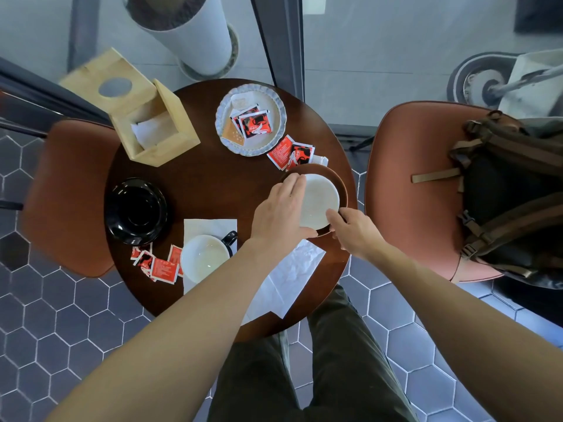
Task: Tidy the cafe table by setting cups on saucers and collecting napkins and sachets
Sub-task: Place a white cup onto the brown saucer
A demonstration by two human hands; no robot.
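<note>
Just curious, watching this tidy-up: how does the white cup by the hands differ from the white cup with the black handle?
The white cup by the hands sits on a brown saucer; the white cup with the black handle rests on a white napkin. The left hand grips the first and the right hand touches its saucer; the second is untouched. Only the second shows a handle. Both look empty and upright.

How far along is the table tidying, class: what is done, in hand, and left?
Done: several sachets lie on the scalloped plate. In hand: left hand and right hand settle the white cup on the brown saucer. Left: the black-handled cup sits on a napkin, off the black saucer; loose sachets and the crumpled napkin remain.
</note>
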